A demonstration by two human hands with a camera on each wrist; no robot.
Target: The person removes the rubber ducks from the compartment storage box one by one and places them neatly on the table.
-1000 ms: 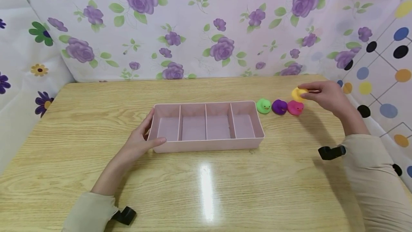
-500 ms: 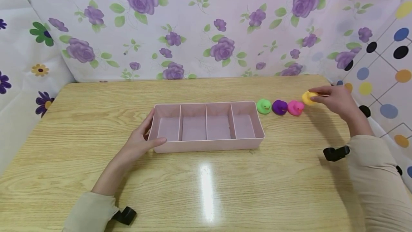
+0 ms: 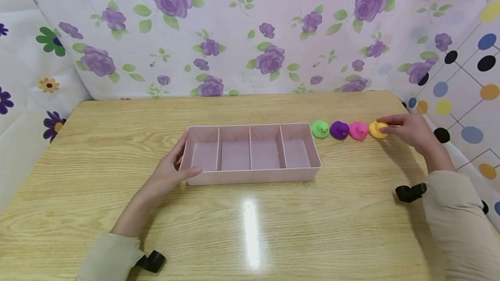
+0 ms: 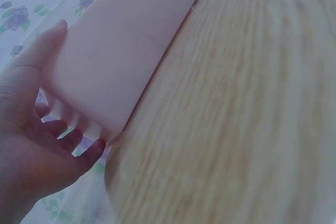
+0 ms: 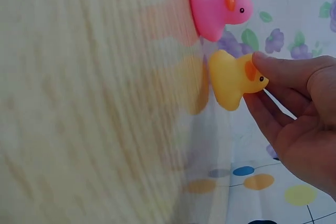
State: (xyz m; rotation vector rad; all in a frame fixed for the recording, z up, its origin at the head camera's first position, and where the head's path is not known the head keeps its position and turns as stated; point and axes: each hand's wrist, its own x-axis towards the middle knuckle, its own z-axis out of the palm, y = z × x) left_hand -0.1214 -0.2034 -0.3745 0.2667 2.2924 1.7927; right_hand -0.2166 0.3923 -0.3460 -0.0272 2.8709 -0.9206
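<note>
My right hand (image 3: pixel 410 130) pinches a yellow rubber duck (image 3: pixel 378 130) by its head, low at the tabletop. In the right wrist view the thumb lies against the orange beak of the yellow duck (image 5: pixel 227 82), fingers behind the head. To its left a pink duck (image 3: pixel 358 130), a purple duck (image 3: pixel 339 129) and a green duck (image 3: pixel 320 129) stand in a row. My left hand (image 3: pixel 169 170) grips the left end of a pale pink divided box (image 3: pixel 250 177), thumb over the front wall. In the left wrist view the fingers curl round the end of the box (image 4: pixel 115 51).
The wooden table (image 3: pixel 250 224) runs back to a flowered cloth (image 3: pixel 242 34). A cloth with coloured dots (image 3: pixel 465 99) hangs close along the right side, near the right forearm. The green duck sits right by the box's back right corner.
My right hand has carried the yellow duck rightward, from above and behind the pink duck, then down to the end of the row. The left hand and box have stayed put.
</note>
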